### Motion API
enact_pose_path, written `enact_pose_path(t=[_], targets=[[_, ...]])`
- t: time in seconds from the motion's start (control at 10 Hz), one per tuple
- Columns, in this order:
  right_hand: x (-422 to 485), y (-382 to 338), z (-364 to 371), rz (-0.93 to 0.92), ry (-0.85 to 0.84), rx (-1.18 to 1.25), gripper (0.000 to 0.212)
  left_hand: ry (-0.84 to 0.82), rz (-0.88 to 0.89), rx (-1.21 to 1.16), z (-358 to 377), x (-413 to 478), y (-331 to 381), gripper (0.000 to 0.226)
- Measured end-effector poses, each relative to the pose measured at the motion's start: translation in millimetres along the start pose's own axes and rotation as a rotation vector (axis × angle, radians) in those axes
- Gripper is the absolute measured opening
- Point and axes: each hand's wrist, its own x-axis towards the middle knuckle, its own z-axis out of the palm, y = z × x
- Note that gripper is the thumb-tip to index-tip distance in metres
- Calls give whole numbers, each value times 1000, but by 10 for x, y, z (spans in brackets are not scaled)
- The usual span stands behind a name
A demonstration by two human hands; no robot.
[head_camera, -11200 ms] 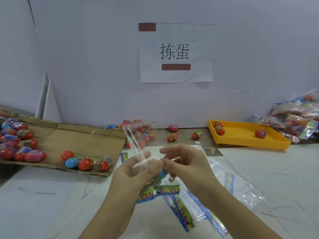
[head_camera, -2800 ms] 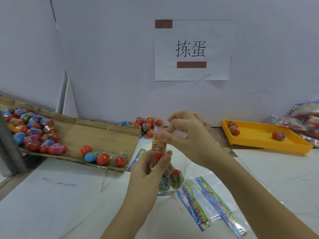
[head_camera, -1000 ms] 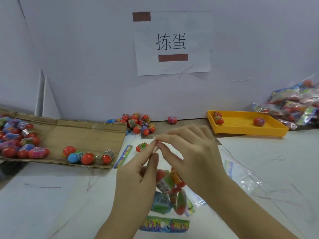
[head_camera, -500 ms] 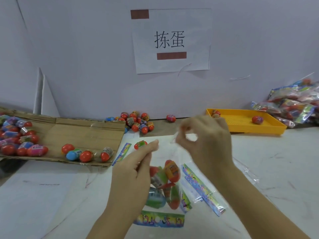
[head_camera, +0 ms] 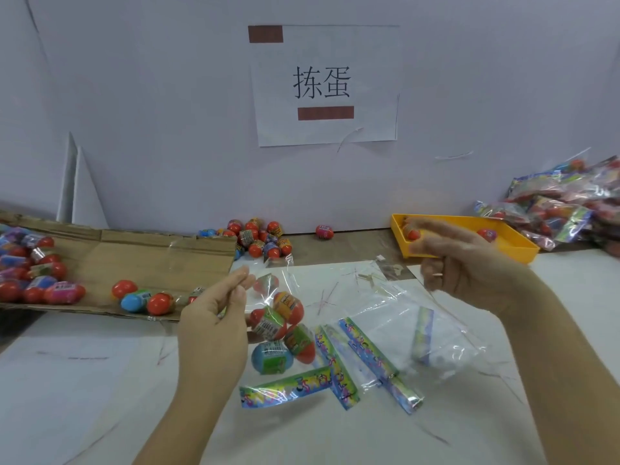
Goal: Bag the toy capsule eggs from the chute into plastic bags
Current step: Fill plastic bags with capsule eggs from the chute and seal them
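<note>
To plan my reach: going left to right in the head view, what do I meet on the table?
chute → left hand → bag of eggs → empty bags → right hand → pile of filled bags

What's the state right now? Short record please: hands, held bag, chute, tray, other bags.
left hand: pinches top of filled bag
right hand: off the bag, blurred, grip unclear
filled bag: holds several eggs, red and blue
chute: cardboard, eggs on it
tray: yellow, two eggs seen
empty bags: flat on table
finished bags: piled far right
</note>
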Motion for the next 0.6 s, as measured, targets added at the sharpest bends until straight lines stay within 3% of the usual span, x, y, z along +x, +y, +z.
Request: enact_pose_path(t=[0.1,0.2,0.3,0.4,0.5,0.6], targets=[[-51,5,-97,177,148,-1167,33,-18,17,53,7,-33,31,34],[-255,-235,-68,-253,-416,-439,51,-18,40,79,16,-31,60,34],[-206,-264,85,-90,-307,-358,57,-24,65,139,48,-54,72,33],[-40,-292,199,206,-338,-850,49,-23,83,154,45,-49,72,32],[-21,-431,277,150,-374,-435,58,1,93,176,31,-11,32,32],[-74,-324,224,253,-112,-661,41,-10,108,184,35,-36,49,32]])
